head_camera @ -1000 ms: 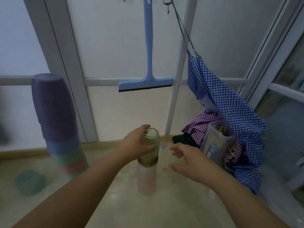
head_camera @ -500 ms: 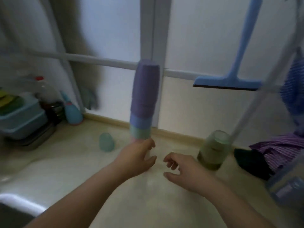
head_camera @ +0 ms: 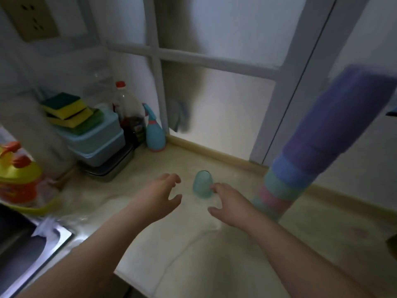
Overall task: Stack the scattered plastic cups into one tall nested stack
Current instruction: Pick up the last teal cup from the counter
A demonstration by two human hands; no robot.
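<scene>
A single teal plastic cup stands upside down on the beige counter, a little behind my hands. My right hand is open, with its fingertips touching or nearly touching the cup's right side. My left hand is open with curled fingers, a short way left of the cup and apart from it. At the right stands the tall nested stack of upside-down cups, purple on top, then blue, green and pink, leaning to the right in this wide view.
At the back left are stacked blue containers with sponges on top, a dark bottle and a blue spray bottle. A yellow and orange bottle and a steel sink lie at the left. Window frame behind.
The view has swung left. My left hand let go of the greenish cup it had put on a small stack. Both hands have moved to the lone teal cup.
</scene>
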